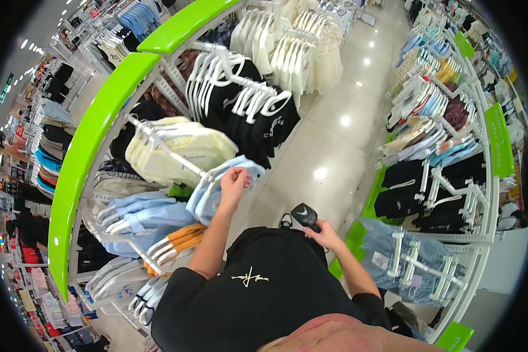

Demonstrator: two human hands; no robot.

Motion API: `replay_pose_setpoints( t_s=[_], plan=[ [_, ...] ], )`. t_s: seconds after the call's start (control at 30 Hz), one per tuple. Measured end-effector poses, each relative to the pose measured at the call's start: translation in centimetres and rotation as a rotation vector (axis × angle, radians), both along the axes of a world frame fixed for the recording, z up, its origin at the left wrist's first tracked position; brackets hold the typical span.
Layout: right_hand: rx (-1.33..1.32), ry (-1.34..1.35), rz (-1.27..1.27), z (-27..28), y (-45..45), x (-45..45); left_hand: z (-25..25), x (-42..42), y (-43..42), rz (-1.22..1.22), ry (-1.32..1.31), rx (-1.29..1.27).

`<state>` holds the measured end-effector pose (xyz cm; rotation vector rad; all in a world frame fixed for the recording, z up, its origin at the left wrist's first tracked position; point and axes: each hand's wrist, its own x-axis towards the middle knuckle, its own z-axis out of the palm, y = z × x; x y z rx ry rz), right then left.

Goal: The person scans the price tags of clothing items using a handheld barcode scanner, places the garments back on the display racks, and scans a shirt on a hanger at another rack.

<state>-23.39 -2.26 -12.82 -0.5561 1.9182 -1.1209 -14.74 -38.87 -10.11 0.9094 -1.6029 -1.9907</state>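
Note:
My left hand [234,184] is at the front of a rail on the left, its fingers curled closed at the upper edge of a light blue garment [207,195]. That garment hangs at the outer end of the rail, in front of several pale yellow tops [179,151]. In my right hand [325,236] is the handle of a dark handheld device [304,215] with a wide, rounded head, shaped like a barcode scanner. It is held low before my body, its head pointing away from me over the floor.
Black tops [249,120] on white hangers hang beyond the yellow ones. Blue shirts [138,212] and orange garments [179,243] hang nearer on the left. To the right stands another rack with jeans [387,249] and a green sign [498,141]. A glossy tiled aisle [334,146] runs between.

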Motion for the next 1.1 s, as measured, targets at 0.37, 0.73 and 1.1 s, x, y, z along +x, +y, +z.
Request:
replay_pose_setpoints(
  t_s=[0.37,0.73,1.1],
  plan=[
    [0.062,0.065,-0.181,-2.5,1.9,-8.5,-1.0,-13.9,-4.6,0.180,-0.144,-0.504],
    [-0.097,0.140,-0.165,4.6,-11.7,-23.8,-2.8,-23.4,-10.8,0.219,-0.365,-0.996],
    [-0.121,0.097,-0.002,7.1,-28.2,-41.1,-3.4,-27.5,-15.2,0.010,-0.488,-1.011]
  ],
)
